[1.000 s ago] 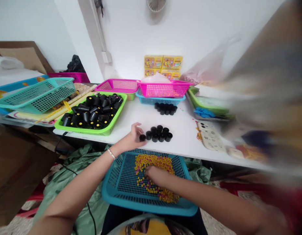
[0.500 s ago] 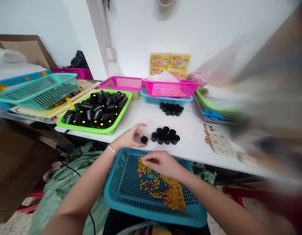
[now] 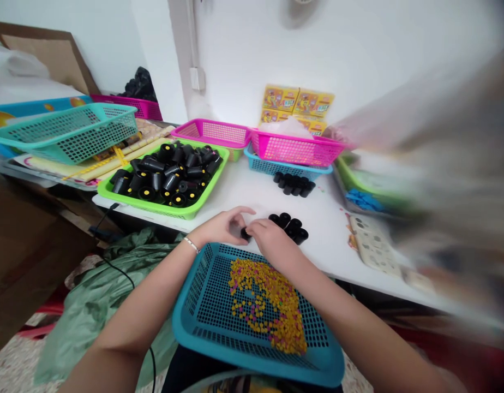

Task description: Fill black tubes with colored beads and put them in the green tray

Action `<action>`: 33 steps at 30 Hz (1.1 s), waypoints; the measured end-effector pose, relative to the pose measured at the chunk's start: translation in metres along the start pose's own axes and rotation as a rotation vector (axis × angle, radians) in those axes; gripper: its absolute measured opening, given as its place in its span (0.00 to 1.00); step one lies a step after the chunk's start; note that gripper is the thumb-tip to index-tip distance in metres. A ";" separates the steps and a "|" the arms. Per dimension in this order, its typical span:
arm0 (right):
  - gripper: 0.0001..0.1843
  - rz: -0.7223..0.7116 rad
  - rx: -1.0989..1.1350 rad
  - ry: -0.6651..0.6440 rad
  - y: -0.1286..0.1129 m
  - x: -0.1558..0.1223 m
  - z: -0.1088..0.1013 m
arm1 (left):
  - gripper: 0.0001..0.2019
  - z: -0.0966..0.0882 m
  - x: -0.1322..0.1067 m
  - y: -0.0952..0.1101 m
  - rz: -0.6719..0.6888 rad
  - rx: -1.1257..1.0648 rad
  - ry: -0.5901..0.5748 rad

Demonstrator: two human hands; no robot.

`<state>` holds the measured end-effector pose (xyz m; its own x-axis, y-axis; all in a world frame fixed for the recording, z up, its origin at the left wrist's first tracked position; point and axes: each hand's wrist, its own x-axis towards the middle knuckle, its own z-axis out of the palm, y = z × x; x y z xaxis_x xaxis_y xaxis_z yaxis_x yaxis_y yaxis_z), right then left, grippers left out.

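Observation:
My left hand [image 3: 223, 226] curls around a small black cylinder [image 3: 245, 234] at the table's front edge, thumb and fingers on its sides. Over the top of that cylinder, the fingers of my right hand [image 3: 270, 240] are pinched together; whatever they hold is hidden. Just beyond my right hand stands a cluster of black cylinders [image 3: 293, 224], partly covered by it. Below both hands a teal basket [image 3: 190, 333] rests on my lap, tilted against the table edge. Many small yellow and pink pieces [image 3: 288, 327] lie in it, heaped toward the right.
A lime green basket [image 3: 166, 212] full of black cylinders with yellow spots stands left on the white table [image 3: 235, 185]. Farther back are another black cylinder group [image 3: 293, 184], a pink basket [image 3: 297, 150] and yellow boxes [image 3: 299, 103]. A patterned pale case [image 3: 372, 245] lies right.
My right hand has risen from the yellow pieces in the teal basket to the black cylinder in my left hand. The left hand keeps its hold. The view has shifted slightly.

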<state>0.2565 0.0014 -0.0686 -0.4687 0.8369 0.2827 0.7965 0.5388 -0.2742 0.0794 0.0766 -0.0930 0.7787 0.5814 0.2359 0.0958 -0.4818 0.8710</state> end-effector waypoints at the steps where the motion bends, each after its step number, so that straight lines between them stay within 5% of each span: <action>1: 0.12 -0.003 0.008 0.005 0.000 0.000 -0.001 | 0.37 0.000 0.000 0.000 0.002 0.001 0.002; 7: 0.12 -0.009 0.046 0.059 0.000 0.001 -0.002 | 0.37 0.000 0.000 -0.003 0.006 -0.006 -0.003; 16: 0.27 0.009 -0.054 0.190 -0.013 -0.021 0.015 | 0.39 -0.001 -0.001 -0.004 -0.019 -0.011 0.023; 22: 0.26 -0.001 -0.119 0.111 -0.021 -0.019 0.013 | 0.38 0.000 -0.002 -0.005 -0.009 0.003 0.023; 28: 0.25 0.118 0.084 0.130 -0.011 -0.011 0.002 | 0.38 0.003 -0.001 -0.002 -0.017 0.012 0.044; 33: 0.23 -0.023 -0.182 0.093 -0.018 -0.018 0.010 | 0.38 0.003 0.000 -0.003 -0.016 0.046 0.046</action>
<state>0.2463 -0.0227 -0.0783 -0.4565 0.8076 0.3734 0.8460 0.5239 -0.0989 0.0810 0.0754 -0.0968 0.7474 0.6185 0.2425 0.1376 -0.5012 0.8543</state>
